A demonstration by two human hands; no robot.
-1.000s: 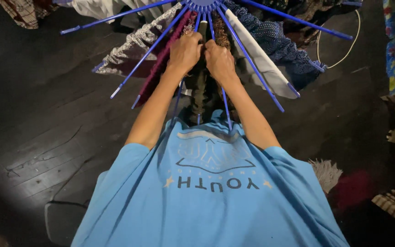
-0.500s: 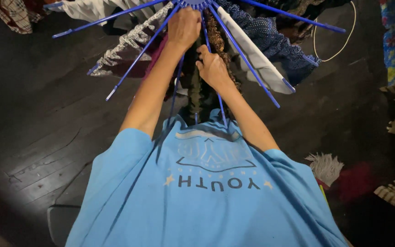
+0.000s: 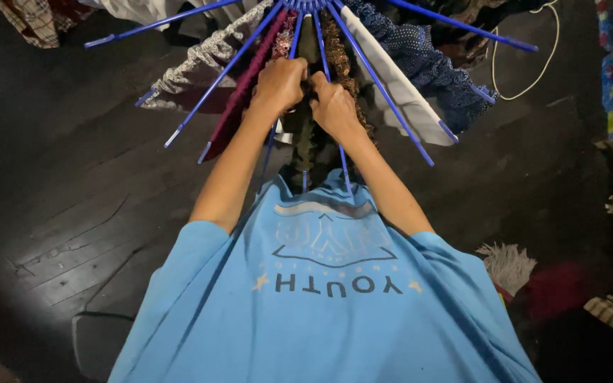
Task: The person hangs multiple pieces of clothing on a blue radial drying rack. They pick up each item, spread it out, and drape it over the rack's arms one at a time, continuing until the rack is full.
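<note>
Here your left hand (image 3: 278, 84) and right hand (image 3: 333, 106) sit knuckle to knuckle, both fists bunching the dark garment (image 3: 308, 138) between two blue rack arms (image 3: 335, 96). That grip gathers it so it hangs straight below your hands.

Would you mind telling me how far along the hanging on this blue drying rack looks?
Looks done: the white cloth, the dotted blue cloth and the maroon cloth already hang over the rack's arms. In hand: the left hand and right hand grip a dark olive cloth between two arms. Left: the outermost arms look bare.
</note>
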